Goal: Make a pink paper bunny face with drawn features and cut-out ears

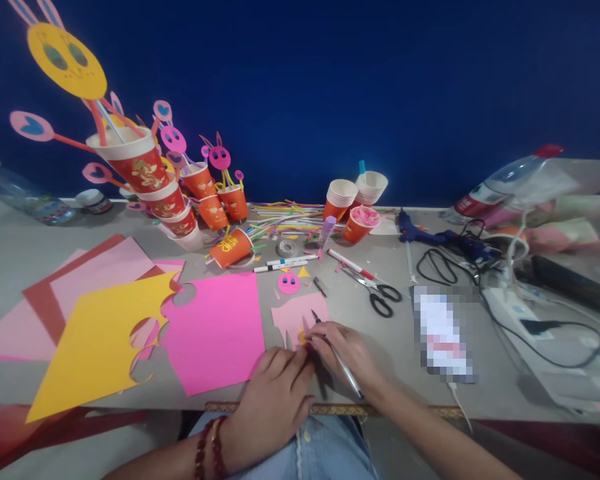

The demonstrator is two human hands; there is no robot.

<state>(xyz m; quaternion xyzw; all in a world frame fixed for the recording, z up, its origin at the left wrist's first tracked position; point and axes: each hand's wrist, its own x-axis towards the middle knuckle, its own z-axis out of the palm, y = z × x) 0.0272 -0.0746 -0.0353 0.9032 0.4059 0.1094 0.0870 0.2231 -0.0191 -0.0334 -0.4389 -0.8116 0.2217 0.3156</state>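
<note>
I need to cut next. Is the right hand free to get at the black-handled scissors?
Probably not yet: the right hand holds a pen. The scissors lie uncovered just beyond it, with bare table between.

Deep blue plain wall (pixel 380 80) behind a grey flat-topped desk (pixel 30 253); desk's near edge carries a gold patterned trim strip (pixel 260 407). Dim, even light.

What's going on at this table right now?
A person sits at a grey table doing paper craft. The right hand holds a pen with its tip at a small pink paper piece, and the left hand presses down beside it. Pink and yellow sheets lie to the left, scissors and decorated cups beyond.
</note>
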